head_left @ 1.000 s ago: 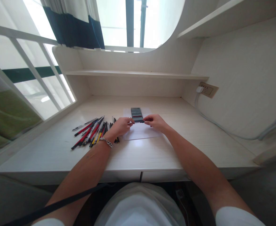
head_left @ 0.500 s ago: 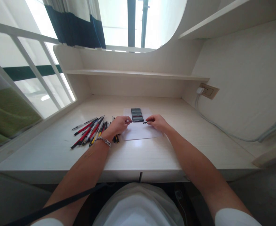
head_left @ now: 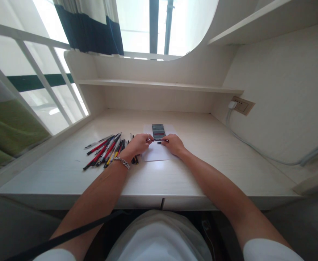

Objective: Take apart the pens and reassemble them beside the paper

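My left hand [head_left: 142, 142], with a chain bracelet on its wrist, is closed in a pinch over the left side of the white paper. A thin, pen-like tip [head_left: 149, 140] sticks out of its fingers toward the right; the rest is hidden by the hand. My right hand [head_left: 174, 144] pinches a short black pen cap [head_left: 159, 142], which points left at that tip with a small gap between them. Just beyond both hands a phone [head_left: 158, 131] with a lit screen lies on the sheet of paper [head_left: 155, 156].
A loose pile of red, black, yellow and clear pens [head_left: 104, 150] lies left of my left hand. More black pens [head_left: 135, 159] lie partly under my wrist. A shelf [head_left: 159, 84] runs along the back of the desk [head_left: 216, 145]. A white cable [head_left: 246, 143] hangs from the wall socket [head_left: 243, 105].
My right hand has moved left with the black pen cap, nearer to my left hand and in front of the phone. My left hand has stayed almost in place.
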The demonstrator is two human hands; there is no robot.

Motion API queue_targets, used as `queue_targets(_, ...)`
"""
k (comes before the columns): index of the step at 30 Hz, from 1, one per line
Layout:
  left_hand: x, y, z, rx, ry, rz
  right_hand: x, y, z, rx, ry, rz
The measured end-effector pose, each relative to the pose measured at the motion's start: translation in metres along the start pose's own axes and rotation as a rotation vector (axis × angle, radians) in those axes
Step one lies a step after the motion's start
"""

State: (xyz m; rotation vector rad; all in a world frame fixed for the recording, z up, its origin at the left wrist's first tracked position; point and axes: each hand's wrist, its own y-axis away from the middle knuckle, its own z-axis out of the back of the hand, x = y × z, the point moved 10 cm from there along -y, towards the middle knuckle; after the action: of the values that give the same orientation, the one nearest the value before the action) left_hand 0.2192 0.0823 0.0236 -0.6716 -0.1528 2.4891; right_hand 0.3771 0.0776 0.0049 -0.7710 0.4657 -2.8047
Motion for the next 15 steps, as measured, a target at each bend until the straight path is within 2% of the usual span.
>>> queue_targets(6, -0.004, 0.002, 0.0, -0.003, -0.03, 0.0, 0.016, 0.005, 0.024, -0.071, -0.117, 0.085)
queue_targets(12, -0.008, 0.0, -0.003, 0.005, -0.022, -0.017, 0.029, 0.009, 0.023, -0.036, -0.099, 0.136)
queue_targets(15, -0.005, 0.0, 0.002, -0.01, -0.029, -0.008, 0.03, 0.008, 0.026, -0.037, -0.057, 0.141)
